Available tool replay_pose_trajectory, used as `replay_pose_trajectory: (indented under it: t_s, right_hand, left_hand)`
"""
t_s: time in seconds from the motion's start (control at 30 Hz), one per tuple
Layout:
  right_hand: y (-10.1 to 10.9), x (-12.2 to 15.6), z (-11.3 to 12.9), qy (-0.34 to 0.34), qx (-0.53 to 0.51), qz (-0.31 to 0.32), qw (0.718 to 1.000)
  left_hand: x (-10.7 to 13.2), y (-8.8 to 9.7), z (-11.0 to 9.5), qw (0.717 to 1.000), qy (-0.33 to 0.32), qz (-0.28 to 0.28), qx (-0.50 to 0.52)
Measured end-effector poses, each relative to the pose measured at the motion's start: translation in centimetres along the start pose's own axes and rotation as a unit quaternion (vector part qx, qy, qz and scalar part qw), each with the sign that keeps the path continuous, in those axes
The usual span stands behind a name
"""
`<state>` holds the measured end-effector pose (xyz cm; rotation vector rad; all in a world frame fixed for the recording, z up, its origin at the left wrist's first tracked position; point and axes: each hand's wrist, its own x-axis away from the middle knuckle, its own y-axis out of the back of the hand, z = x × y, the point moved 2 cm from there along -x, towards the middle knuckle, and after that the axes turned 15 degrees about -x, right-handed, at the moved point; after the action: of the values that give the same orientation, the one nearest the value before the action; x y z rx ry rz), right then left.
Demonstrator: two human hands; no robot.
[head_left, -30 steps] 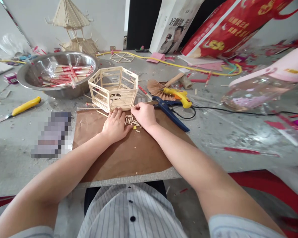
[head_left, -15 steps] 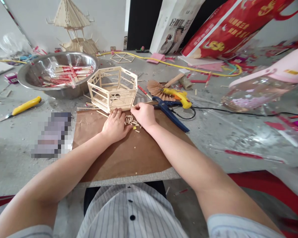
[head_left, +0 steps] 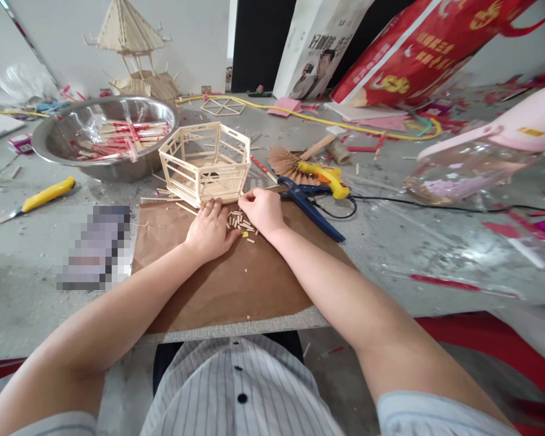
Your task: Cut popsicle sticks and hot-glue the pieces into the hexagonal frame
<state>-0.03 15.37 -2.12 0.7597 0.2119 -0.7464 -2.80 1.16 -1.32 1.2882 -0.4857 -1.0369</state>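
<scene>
A six-sided frame of thin wooden sticks (head_left: 198,181) stands at the far edge of a brown sheet (head_left: 200,290). My left hand (head_left: 209,227) lies with fingers stretched forward, their tips against the frame's near lower edge and the thumb apart. At the frame's near right corner, my right hand (head_left: 261,209) has thumb and forefinger pinched together; whatever is between them is too small to make out. Short cut stick pieces (head_left: 238,220) lie in a loose pile between both hands, with a small yellow bit (head_left: 245,234) beside them.
Right of the frame lie blue-handled cutters (head_left: 315,212) and a yellow glue gun (head_left: 324,174) with a black cord. On the left are a steel bowl (head_left: 49,148) of wrapped sticks, a yellow craft knife (head_left: 48,192) and a blurred-out phone-like object (head_left: 95,248). A stick pagoda (head_left: 129,30) stands behind.
</scene>
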Motion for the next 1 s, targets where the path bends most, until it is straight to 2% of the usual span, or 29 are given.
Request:
replay_pose_trajectory:
  t_s: [0.4,0.67,0.8,0.87,0.93,1.0]
  right_hand:
    - [0.0,-0.1,-0.1,0.011,-0.020,0.002,1.000]
    - [0.5,0.0,-0.1,0.008,-0.047,0.029,0.998]
    - [1.4,0.0,0.0,0.001,-0.081,0.043,0.996]
    - [2.1,0.1,0.2,0.003,-0.102,0.040,0.994]
    - [2.9,0.0,0.3,0.007,-0.122,0.025,0.992]
    - [3.7,-0.2,0.3,0.009,-0.139,0.009,0.990]
  left_hand:
    - [0.0,0.0,0.0,1.000,0.000,0.004,0.010]
    - [0.3,0.2,0.0,1.000,-0.020,-0.020,-0.008]
    - [0.8,1.4,0.1,0.996,-0.063,-0.064,-0.009]
    - [1.1,2.4,0.3,0.995,-0.085,-0.061,0.001]
    - [1.3,3.4,1.1,0.997,-0.068,-0.032,-0.005]
    - [1.3,4.4,2.2,0.999,-0.020,-0.014,-0.028]
